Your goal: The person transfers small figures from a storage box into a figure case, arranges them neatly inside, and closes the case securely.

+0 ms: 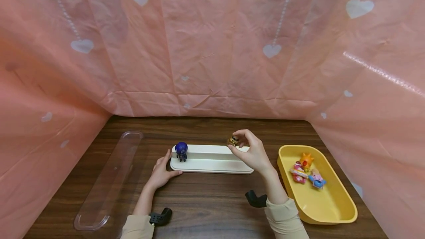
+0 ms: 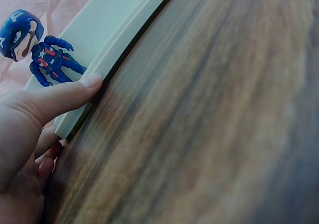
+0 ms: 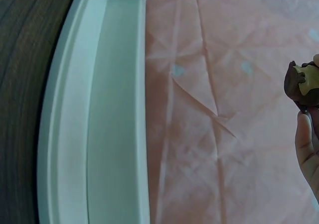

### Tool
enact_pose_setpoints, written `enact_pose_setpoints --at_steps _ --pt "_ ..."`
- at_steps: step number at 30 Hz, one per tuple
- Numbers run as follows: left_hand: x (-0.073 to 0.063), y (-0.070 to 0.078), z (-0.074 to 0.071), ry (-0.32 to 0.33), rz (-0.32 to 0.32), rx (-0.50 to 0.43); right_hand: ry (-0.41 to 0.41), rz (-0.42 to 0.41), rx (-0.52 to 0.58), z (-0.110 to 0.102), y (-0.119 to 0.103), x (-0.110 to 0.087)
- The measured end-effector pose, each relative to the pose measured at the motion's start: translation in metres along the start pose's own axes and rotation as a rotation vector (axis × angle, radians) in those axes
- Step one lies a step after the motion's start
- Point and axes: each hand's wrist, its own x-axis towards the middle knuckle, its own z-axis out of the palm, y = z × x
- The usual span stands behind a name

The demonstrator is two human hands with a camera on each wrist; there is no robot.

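A long white two-level display stand (image 1: 212, 164) lies on the table in the head view. At its left end my left hand (image 1: 161, 172) grips it, the thumb (image 2: 79, 94) along the front edge and other fingers round the end. Near that hand, a blue-helmeted figurine (image 1: 181, 152) stands on the stand; the left wrist view shows its star and red marks. My right hand (image 1: 250, 152) pinches a small brown figurine (image 1: 233, 141) with an owl-like face between thumb and fingers, above the stand's right part. Only part of this figurine (image 3: 305, 84) shows at the right wrist view's edge.
To the right stands a yellow bin (image 1: 328, 209) holding several small figurines, among them an orange spiky one (image 1: 306, 159) and a blue one (image 1: 317, 182). A long clear plastic cover (image 1: 109, 180) lies at the left. Pink fabric (image 1: 212, 65) surrounds the table.
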Motion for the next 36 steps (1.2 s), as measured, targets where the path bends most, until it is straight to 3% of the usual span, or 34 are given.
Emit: enact_pose_setpoints --at_steps 9,18,25,32,36 --pt "0.000 0.001 0.000 0.002 0.005 -0.008 -0.009 0.024 0.018 0.017 0.007 0.002" --pt "-0.002 0.001 0.001 0.008 0.015 -0.012 -0.024 -0.095 -0.015 0.035 0.019 0.002" --pt "-0.007 0.003 0.001 0.056 0.076 -0.029 -0.070 -0.101 -0.014 0.047 0.022 0.006" --pt "-0.003 0.003 -0.001 0.013 0.007 -0.013 -0.135 -0.116 -0.023 0.060 0.023 0.010" --pt "-0.001 0.001 0.000 0.011 0.010 0.011 -0.174 -0.135 -0.035 0.067 0.024 0.009"
